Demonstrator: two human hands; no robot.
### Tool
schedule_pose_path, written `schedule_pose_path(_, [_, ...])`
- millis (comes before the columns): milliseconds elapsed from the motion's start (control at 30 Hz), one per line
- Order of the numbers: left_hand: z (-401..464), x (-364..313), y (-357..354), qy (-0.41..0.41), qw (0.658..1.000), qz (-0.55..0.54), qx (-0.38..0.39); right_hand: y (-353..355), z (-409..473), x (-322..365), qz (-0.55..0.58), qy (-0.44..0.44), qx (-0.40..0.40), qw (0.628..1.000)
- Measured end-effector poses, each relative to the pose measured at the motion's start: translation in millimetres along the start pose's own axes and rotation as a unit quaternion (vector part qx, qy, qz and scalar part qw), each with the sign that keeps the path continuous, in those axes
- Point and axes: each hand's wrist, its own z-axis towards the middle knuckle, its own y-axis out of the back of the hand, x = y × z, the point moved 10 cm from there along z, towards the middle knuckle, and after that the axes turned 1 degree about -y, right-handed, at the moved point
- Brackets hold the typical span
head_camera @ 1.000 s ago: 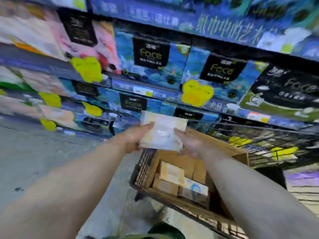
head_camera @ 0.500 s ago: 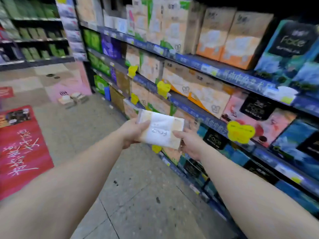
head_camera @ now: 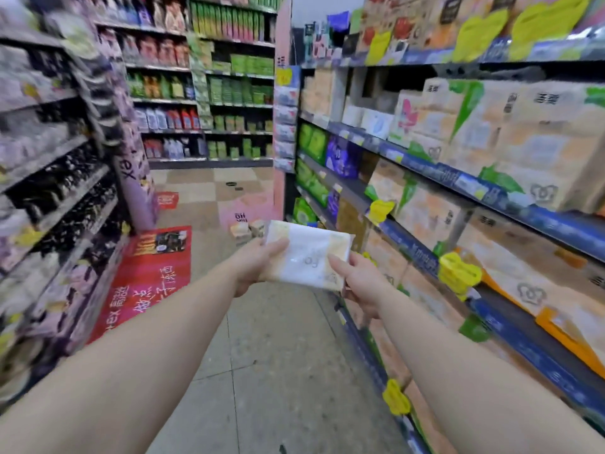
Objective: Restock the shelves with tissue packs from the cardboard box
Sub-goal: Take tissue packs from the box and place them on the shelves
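The soft white plastic-wrapped tissue pack with pale yellow ends [head_camera: 307,255] hung out in front of me over the grey aisle floor [head_camera: 278,371], my left hand [head_camera: 253,268] gripping its left end and my right hand [head_camera: 360,283] pinching its right edge. Blue-edged shelves of beige tissue bundles [head_camera: 491,152] ran along my right, and a red floor sticker [head_camera: 147,276] lay to my left.

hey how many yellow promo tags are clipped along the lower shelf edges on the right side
3 that I can make out: one on the nearer middle shelf edge, a bigger one further right and lower, and one near the floor. Blur may hide others.
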Motion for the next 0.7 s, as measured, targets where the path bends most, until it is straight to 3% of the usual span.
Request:
schedule_pose_path(200, [124.1,-50.7,65.8,-0.023,0.997,0.066,-0.02,-27.5,156.5,71.8,-0.035,0.072,0.04,0.996])
schedule_pose_path(433, [267.2,-86.1,145.6,-0.042,0.996,0.042,-0.074,-62.6,316.9,122.2,-0.072,0.052,0.076,0.993])
schedule_pose_path(567, [375.5,-103.3,178.1,-0.062,0.996,0.027,-0.058,-69.5,418.6,137.9,-0.038,0.039,0.095,0.994])
schedule_pose_path(700, [485.6,-127.1,214.3,-0.061,0.997,0.047,-0.028,-75.3,518.7,160.6,-0.012,0.045,0.057,0.997])
